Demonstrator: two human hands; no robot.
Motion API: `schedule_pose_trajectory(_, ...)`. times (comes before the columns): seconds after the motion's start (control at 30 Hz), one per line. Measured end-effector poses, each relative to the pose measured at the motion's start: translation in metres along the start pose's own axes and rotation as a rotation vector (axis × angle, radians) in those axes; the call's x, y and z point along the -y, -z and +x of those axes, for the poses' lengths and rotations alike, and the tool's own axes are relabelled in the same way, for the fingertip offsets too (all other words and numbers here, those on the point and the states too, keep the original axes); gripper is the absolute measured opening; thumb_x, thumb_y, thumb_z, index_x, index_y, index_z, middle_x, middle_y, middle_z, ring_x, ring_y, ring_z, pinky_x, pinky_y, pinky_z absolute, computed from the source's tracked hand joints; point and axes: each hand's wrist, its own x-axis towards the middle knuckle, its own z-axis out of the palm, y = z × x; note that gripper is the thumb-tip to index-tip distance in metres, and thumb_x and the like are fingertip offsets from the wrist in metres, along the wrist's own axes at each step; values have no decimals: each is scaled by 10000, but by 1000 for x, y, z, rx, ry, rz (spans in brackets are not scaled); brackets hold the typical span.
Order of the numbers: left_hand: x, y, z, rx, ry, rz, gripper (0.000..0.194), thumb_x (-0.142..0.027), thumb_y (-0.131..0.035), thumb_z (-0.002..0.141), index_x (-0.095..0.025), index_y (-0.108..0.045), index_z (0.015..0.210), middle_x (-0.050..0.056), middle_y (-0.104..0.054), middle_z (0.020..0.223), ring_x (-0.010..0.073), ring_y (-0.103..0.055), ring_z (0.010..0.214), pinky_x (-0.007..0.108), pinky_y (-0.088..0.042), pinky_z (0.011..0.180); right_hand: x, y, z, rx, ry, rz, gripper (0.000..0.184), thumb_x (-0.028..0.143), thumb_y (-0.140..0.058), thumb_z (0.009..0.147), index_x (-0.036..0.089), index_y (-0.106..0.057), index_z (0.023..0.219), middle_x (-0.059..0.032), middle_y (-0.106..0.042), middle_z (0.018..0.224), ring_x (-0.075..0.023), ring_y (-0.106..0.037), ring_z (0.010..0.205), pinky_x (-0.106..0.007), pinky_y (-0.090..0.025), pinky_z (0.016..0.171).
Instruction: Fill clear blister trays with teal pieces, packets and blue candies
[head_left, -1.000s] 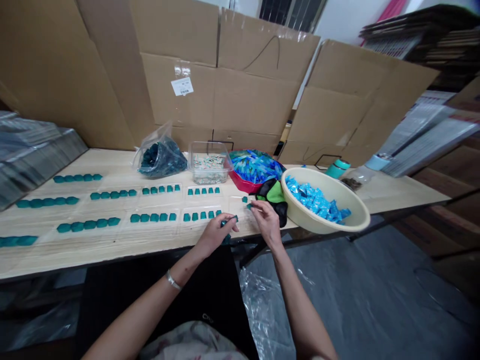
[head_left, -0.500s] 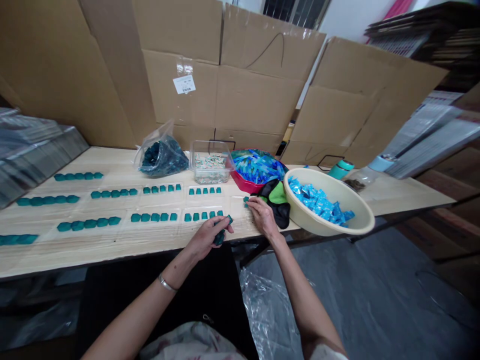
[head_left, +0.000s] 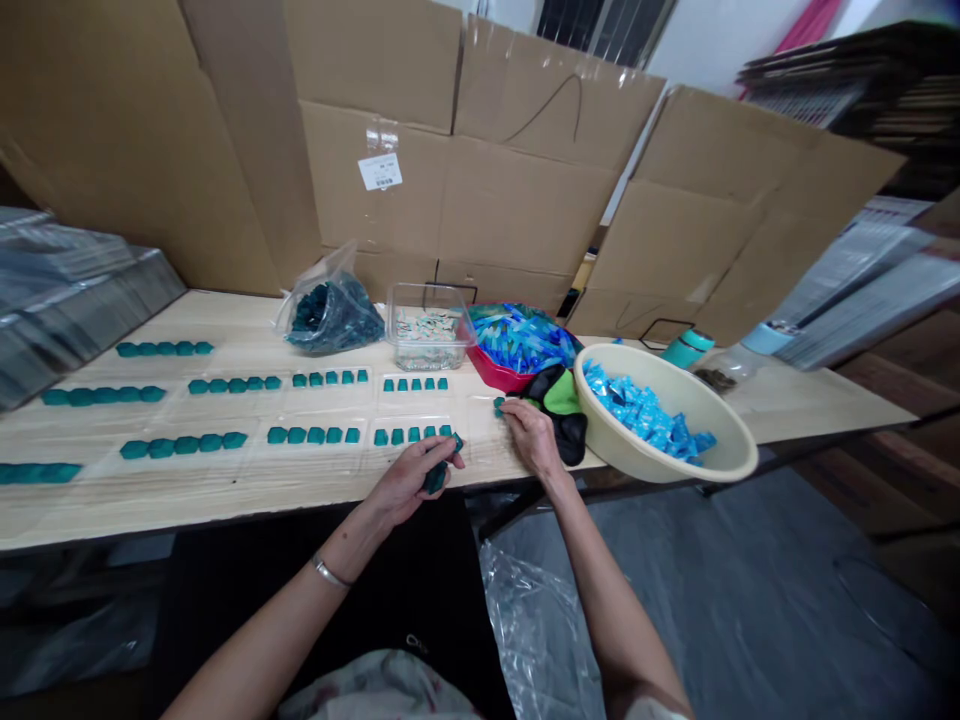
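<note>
Stack: grey film-wrapped packs (head_left: 60, 300), at the far left end of the table, resting on it.

Table: pale wood table (head_left: 75, 510), long, with a grain-streaked top.

Rows: teal pieces (head_left: 161, 349), small, glossy and faceted, lined up end to end, some on clear trays (head_left: 409, 432) of thin moulded plastic.

Bag: clear bag (head_left: 334, 315), slumped, dark teal contents pressing against the film.

Left hand (head_left: 409, 482): fingers (head_left: 442, 452) curled narrow around a teal clump (head_left: 434, 479), just off the near edge of the tray; silver bracelet (head_left: 327, 572) on the wrist.

Box: clear box (head_left: 427, 328), square-cornered, filled with pale speckled bits.

Tub: red tub (head_left: 486, 372), heaped with blue pieces (head_left: 521, 338), long and slender.

Right hand (head_left: 534, 440): fingers (head_left: 517, 410) nearly closed, tips on a lone teal piece (head_left: 499, 405), just beside a black-and-green cloth (head_left: 561, 400).

Basin: cream basin (head_left: 720, 465), round and smooth-rimmed, holding blue packets (head_left: 645, 425) with a foil-like shine.

Bottle: teal bottle (head_left: 686, 350), upright behind the basin.

Change: left hand lower and nearer the table edge than a second earlier, fingers curled rather than pinched; right hand in about the same spot.
</note>
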Motion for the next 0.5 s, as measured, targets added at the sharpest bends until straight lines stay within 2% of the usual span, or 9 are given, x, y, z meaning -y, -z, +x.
schedule_pose_trajectory(0.17, 2, 1, 1, -6, 11, 3, 287, -400, -577, 772, -116, -551, 798, 24, -561, 761, -6, -331, 391, 158, -177, 337, 1, 2, 1, 33, -18, -51, 180, 205, -506, 816, 172, -661, 902, -89, -661, 965, -197, -610, 915, -325, -477, 838)
schedule_pose_trajectory(0.37, 2, 2, 1, -7, 3, 11, 266, -383, -568, 783, -118, -548, 803, 23, -558, 770, -4, -337, 401, 159, -171, 341, 4, 2, 3, -75, -147, -16, 182, 183, -503, 796, 170, -643, 912, -71, -665, 930, -175, -624, 811, -294, -497, 770)
schedule_pose_trajectory(0.5, 1, 1, -1, -4, 1, 17, 266, -384, -567, 783, -119, -550, 797, 23, -557, 778, -4, -340, 405, 161, -173, 344, 4, 4, 3, -62, -107, -38, 181, 167, -499, 793, 174, -651, 892, -74, -658, 950, -182, -611, 874, -302, -480, 812)
